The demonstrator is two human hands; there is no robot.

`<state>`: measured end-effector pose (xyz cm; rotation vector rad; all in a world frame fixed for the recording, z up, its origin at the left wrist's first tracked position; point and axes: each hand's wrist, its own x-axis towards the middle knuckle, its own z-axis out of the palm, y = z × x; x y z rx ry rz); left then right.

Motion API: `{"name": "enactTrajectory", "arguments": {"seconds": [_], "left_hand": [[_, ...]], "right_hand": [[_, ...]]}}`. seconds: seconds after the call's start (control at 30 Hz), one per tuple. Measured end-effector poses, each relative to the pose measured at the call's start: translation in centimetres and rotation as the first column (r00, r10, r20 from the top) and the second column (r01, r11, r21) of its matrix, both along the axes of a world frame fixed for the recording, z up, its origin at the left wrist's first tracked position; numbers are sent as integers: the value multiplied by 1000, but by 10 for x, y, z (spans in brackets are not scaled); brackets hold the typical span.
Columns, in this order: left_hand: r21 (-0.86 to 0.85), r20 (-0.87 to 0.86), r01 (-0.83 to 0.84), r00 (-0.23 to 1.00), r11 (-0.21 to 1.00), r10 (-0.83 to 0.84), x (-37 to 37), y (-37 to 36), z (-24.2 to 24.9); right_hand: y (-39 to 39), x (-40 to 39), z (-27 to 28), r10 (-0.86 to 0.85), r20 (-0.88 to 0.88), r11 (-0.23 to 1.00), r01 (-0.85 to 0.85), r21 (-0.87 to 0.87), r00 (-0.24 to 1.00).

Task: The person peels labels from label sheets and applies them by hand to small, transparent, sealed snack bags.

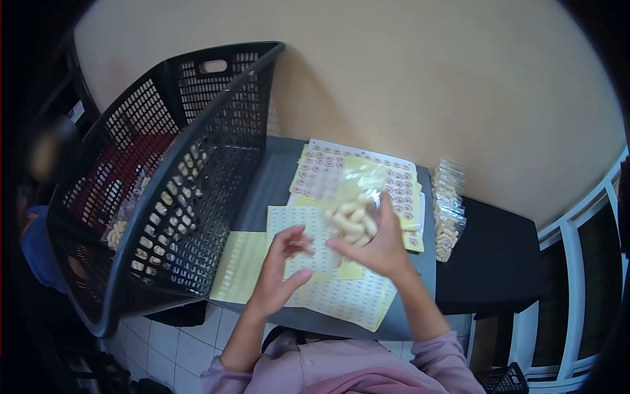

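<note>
In my right hand is a clear plastic bag of pale, curved snack pieces, its unfilled upper part pointing away from me. Thumb and fingers grip the bag's filled lower end. To its left, my left hand hovers over the label sheets with fingers slightly bent and apart, fingertips blurred. Beneath both hands lie sheets of small printed labels on yellowish backing. Farther back, sheets of round red-and-white stickers are stacked, partly covered by the bag.
A large black plastic basket with filled bags inside stands at the left. More filled bags are lined up along the right, beside a black surface. The grey table meets a beige wall. Someone's blue sleeve shows far left.
</note>
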<state>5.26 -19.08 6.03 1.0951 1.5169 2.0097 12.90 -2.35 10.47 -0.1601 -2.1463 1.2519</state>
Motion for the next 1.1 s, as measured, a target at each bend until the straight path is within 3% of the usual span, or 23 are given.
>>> {"name": "enactTrajectory", "arguments": {"seconds": [0.1,0.17,0.2,0.27,0.33,0.4,0.43,0.5,0.53,0.6,0.7,0.73,0.8,1.0,1.1], "left_hand": [[139,125,-50,992,989,33,18,58,-9],[82,185,-68,981,994,51,27,70,-12],[25,245,-84,967,996,76,30,74,-13],[41,205,-118,973,992,107,34,77,-15],[28,248,-113,963,993,102,36,74,-13],[40,219,-150,966,988,138,37,72,-12],[1,172,-156,973,988,154,37,68,-8],[-80,91,-193,976,978,200,37,62,0],[-82,89,-197,975,977,205,35,61,-1],[-82,0,-183,983,980,184,32,58,-3],[51,124,-142,983,988,135,35,67,5],[49,127,-143,983,989,135,34,66,4],[-143,158,-102,980,985,124,31,62,1],[-101,143,-143,977,985,157,17,55,3],[-111,149,-142,976,984,158,12,50,3]], "right_hand": [[4,15,-27,-26,74,999,23,42,997],[5,23,-36,-34,163,999,33,9,986],[7,29,-36,-35,165,999,35,8,986],[11,39,-33,6,109,997,-14,75,994],[16,46,-36,56,78,998,-55,-17,995],[25,44,-52,126,18,974,-120,-192,992],[26,42,-55,129,17,973,-124,-193,991],[26,37,-58,162,-168,894,-216,-393,972],[23,35,-56,166,-170,892,-221,-395,972],[17,32,-49,132,-214,790,-233,-567,968],[17,27,-46,70,-207,777,-183,-602,976],[18,25,-47,69,-204,776,-181,-604,977],[23,20,-49,57,-207,815,-165,-556,977],[31,10,-43,254,-211,788,-329,-521,944],[29,6,-36,258,-166,745,-305,-593,952]]}}
